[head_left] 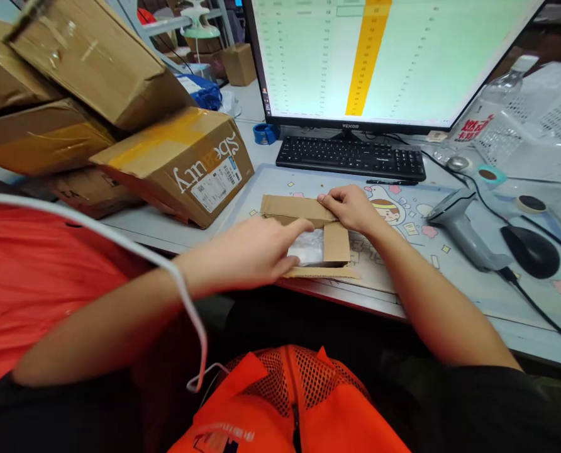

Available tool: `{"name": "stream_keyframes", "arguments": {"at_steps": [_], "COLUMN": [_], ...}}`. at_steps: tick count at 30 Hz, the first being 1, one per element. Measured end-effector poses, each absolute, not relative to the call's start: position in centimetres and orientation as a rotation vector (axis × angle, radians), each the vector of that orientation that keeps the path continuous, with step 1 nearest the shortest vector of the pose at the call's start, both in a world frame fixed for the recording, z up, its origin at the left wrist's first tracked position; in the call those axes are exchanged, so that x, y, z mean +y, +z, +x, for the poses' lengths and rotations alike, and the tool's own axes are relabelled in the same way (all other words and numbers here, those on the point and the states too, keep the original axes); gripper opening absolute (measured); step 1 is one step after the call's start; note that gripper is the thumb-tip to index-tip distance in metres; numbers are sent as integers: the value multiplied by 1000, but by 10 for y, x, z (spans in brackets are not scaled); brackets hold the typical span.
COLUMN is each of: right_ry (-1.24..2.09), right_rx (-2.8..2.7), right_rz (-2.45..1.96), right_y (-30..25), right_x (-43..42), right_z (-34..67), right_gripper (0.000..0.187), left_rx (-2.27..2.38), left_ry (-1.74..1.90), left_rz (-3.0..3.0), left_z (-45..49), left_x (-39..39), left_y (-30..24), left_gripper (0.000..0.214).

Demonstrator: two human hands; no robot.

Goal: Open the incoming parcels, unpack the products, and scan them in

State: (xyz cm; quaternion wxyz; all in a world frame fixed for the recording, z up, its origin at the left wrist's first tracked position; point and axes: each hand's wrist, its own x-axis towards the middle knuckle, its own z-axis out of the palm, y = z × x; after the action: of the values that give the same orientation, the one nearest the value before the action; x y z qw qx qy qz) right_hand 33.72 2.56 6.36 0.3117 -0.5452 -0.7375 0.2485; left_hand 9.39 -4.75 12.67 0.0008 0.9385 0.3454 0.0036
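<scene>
A small cardboard box (336, 242) lies near the front edge of the desk with its flaps spread. Inside it, a clear plastic-wrapped item (310, 246) shows in part. My left hand (256, 251) reaches over the box from the left, thumb and index finger apart at the opening; its other fingers are mostly hidden. It does not appear to hold anything. At the far flap, my right hand (349, 206) has its fingers curled and pinches the flap's right end.
Behind the box are a keyboard (349, 156) and a monitor (318, 63). Larger cartons (181, 163) are stacked on the left. To the right lie a barcode scanner (466, 229), a black mouse (530, 250), tape rolls and cables. A white cable (167, 261) hangs across my left forearm.
</scene>
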Motion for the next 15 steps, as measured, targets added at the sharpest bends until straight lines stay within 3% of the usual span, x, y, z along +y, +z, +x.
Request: {"name": "stream_keyframes", "arguments": {"at_steps": [2,6,11,15], "right_ry": [670,704,694,699], "right_rx": [-1932,-1915,-1900,-1889], "right_rz": [-1428,-1403,-1397,-1384], "right_y": [63,62,63,63], "right_x": [25,25,23,20], "right_z": [337,336,336,338], "right_gripper": [48,47,46,46], "left_rx": [981,979,1007,1062], "left_ry": [-215,-266,-278,-226], "left_rz": [2971,3056,2950,2914], "left_z": [103,126,133,119], "left_x": [-23,1,-2,-4], "left_y": [127,108,98,107], "left_gripper": [50,12,10,22]}}
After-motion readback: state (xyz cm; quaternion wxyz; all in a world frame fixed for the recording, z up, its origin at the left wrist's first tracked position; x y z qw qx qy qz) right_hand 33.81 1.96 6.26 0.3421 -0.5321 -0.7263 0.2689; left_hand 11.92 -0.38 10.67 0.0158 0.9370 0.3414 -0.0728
